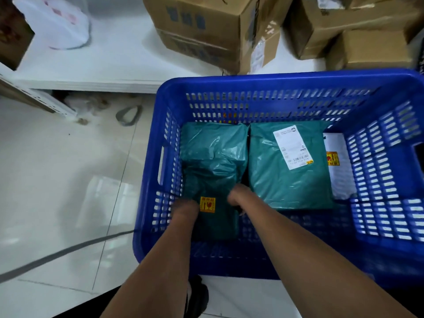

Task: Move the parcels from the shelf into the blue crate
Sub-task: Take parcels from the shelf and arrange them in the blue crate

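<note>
Blue crate [275,81]: one, slotted plastic, filling the right and centre of the frame, standing on a pale tiled floor [57,180].

Green parcels: three poly mailers inside. One lying at the crate's upper left [213,141]; one with a white shipping label [289,171] lying beside it to the right; one smaller [213,216], bearing a yellow fragile sticker [207,204], being set down at the lower left, overlapping the first.

White parcel [339,166]: one, lying at the right, partly tucked under the labelled green mailer, also carrying a yellow sticker.

Left hand [185,207] and right hand [236,196]: both reaching down into the crate, pressing against either side of the small mailer. The fingers are curling out of sight under or around it; how tightly they are closing cannot be told.

Handling note: the step appears to be placement. The soft mailer is best lowered flat to the crate floor and released only once supported, given the fragile sticker, leaving the bare lower-right area free.

Cardboard cartons [202,31]: at least four, stacked across the top of the frame on a white shelf [103,65]; one white bag [59,24] is sitting at the upper left.
</note>
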Tool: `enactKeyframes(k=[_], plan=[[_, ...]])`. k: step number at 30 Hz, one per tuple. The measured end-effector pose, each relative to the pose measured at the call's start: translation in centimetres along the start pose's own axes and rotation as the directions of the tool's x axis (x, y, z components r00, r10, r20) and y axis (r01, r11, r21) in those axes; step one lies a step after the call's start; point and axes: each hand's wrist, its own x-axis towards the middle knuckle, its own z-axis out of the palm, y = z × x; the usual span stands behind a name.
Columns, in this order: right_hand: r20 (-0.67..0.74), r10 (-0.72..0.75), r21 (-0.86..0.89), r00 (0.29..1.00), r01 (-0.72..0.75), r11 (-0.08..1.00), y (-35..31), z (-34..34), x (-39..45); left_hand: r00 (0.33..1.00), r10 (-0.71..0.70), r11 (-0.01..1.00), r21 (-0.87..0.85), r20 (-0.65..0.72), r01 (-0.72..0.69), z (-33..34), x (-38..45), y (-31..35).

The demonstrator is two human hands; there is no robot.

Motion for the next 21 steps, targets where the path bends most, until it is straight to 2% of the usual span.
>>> enactKeyframes(k=[2,4,5,6,8,9,10,12,14,17,21], plan=[[-0.067,0.016,-0.030,0.998,-0.018,0.999,0.1,0.5,0.4,0.994,-0.045,0.987,-0.156,-0.103,0.028,0.8,1.0,0.4],[-0.193,0.069,-0.034,0.979,-0.077,0.996,0.2,0.7,0.4,0.965,0.028,0.988,-0.142,-0.260,-0.067,0.3,1.1,0.9],[-0.300,0.046,-0.061,0.953,-0.067,0.996,0.2,0.6,0.0,0.934,0.092,0.987,-0.094,-0.344,-0.132,-0.1,1.1,1.2],[-0.420,-0.044,-0.121,0.907,-0.008,0.993,0.0,0.5,-0.1,0.888,0.190,0.977,-0.013,-0.419,-0.215,-0.4,1.4,1.4],[-0.508,-0.315,-0.328,0.802,0.159,0.931,-0.3,0.9,0.5,0.775,0.414,0.910,0.201,-0.478,-0.362,-1.3,1.9,1.7],[-0.489,-0.399,-0.393,0.776,0.212,0.895,-0.5,0.9,0.8,0.759,0.469,0.883,0.249,-0.451,-0.397,-1.4,2.4,1.6],[-0.456,-0.411,-0.404,0.789,0.228,0.886,-0.6,0.9,1.2,0.776,0.481,0.876,0.265,-0.407,-0.404,-1.5,3.1,1.4],[-0.363,-0.333,-0.355,0.870,0.201,0.913,-0.5,1.3,2.3,0.831,0.463,0.885,0.215,-0.308,-0.413,-0.9,4.3,0.9],[-0.276,-0.265,-0.360,0.924,0.156,0.920,-0.6,1.8,3.0,0.855,0.448,0.893,0.165,-0.261,-0.418,-0.2,4.9,0.6],[-0.263,-0.252,-0.438,0.931,0.117,0.891,-1.2,1.6,4.2,0.831,0.470,0.882,0.191,-0.296,-0.431,-0.5,5.8,1.2],[-0.208,-0.209,-0.441,0.955,0.100,0.892,-2.0,0.6,6.0,0.852,0.487,0.869,0.207,-0.192,-0.450,-1.8,6.4,2.0]])
